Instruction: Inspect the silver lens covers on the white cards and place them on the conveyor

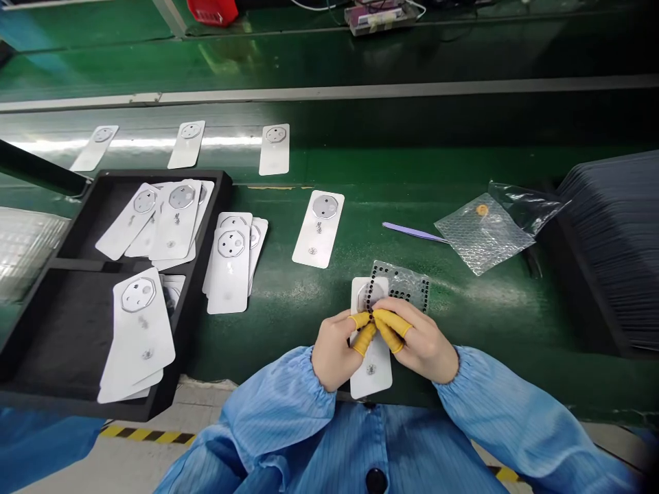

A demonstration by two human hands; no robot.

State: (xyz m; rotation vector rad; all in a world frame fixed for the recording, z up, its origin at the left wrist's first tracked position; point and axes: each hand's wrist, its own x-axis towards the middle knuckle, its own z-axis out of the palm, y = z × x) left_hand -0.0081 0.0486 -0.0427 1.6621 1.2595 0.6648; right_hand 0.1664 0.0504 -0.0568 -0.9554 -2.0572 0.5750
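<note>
One black-dotted clear sheet (399, 278), pinched near its seven-o'clock corner in the grip of left hand (333, 348) and right hand (428, 348), overlapped one white card (371, 381), presumably for steadiness.

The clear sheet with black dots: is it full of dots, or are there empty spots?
Partly full: the clear sheet has black dots along both sides, but bare patches between.

A factory assembly floor, by all appearances: matching white panels (274, 156) are spaced along a long green worktop (278, 329), with more heaped in a divided black tray (46, 322). The person there wears a blue work smock (329, 449) and yellow finger cots (392, 321); yellow-and-black hazard tape (140, 434) stripes the pale floor (134, 470) below.
</note>
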